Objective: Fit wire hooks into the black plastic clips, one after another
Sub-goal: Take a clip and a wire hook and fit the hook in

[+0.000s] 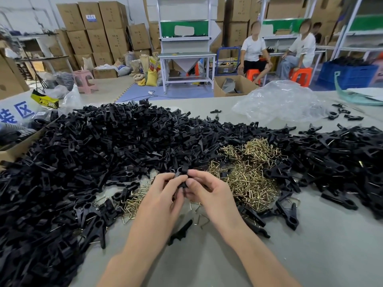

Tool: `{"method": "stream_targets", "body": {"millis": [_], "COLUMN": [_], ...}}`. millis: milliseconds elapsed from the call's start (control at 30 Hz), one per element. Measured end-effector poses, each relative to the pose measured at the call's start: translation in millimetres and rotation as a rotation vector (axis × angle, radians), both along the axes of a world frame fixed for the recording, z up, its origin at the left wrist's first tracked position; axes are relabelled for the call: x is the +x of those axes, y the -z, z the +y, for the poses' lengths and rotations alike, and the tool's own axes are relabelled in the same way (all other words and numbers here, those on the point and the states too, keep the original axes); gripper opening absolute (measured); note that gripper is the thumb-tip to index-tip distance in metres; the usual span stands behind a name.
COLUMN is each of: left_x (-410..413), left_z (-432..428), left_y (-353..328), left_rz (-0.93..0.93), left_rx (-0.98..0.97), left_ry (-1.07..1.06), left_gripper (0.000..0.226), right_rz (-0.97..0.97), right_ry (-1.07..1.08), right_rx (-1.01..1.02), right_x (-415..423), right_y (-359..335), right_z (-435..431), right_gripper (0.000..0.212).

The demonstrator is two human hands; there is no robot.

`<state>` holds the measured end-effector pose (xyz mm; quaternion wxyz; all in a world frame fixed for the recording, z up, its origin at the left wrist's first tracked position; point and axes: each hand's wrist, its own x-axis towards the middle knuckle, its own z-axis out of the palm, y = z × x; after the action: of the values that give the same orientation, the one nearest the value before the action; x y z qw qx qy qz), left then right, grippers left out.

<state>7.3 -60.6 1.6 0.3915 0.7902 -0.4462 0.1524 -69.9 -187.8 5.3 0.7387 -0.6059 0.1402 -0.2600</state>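
Your grip is a two-handed pinch: the left hand (163, 195) and the right hand (209, 193) meet fingertip to fingertip, curled round one black plastic clip (183, 170) held above the table (310, 245), just in front of you. The clip's long axis runs roughly up and away from you. Its far end pokes out above your thumbs and its near end is hidden between the fingers. Whether a hook is already caught in there cannot be told, because your fingers cover that spot. What the next piece turns on is where your supply lies. The big heap of wire hooks (246, 175) sits just right of and beyond the grip, nearest your right hand, and a smaller scatter of hooks (132, 201) lies beside your left hand. The heap of clips (103, 154) spreads to the left, so your left hand looks better placed for those.
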Motion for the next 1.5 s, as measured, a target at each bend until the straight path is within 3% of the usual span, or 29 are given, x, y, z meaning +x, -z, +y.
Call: {"method": "stream_targets", "body": {"millis": [333, 633, 967, 1500], "left_x": [2.0, 1.0, -0.5, -4.4], "left_z": [7.1, 6.3, 5.1, 1.7], "left_y": [-7.8, -3.6, -1.4, -6.9], "left_rz": [0.095, 0.124, 0.148, 0.199], "left_rx": [-0.081, -0.001, -0.04, -0.096], "left_ry": [-0.04, -0.064, -0.063, 0.024], "left_gripper": [0.029, 0.038, 0.026, 0.026], "right_rz": [0.013, 0.112, 0.049, 0.002], "right_ry": [0.029, 0.054, 0.069, -0.007], "right_rx": [-0.049, -0.349, -0.292, -0.248], "right_x": [-3.0, -2.9, -4.2, -6.8], "right_y": [0.2, 6.1, -0.6, -2.0], "right_z": [-6.6, 1.0, -2.0, 0.1], "right_gripper": [0.025, 0.035, 0.044, 0.048]}}
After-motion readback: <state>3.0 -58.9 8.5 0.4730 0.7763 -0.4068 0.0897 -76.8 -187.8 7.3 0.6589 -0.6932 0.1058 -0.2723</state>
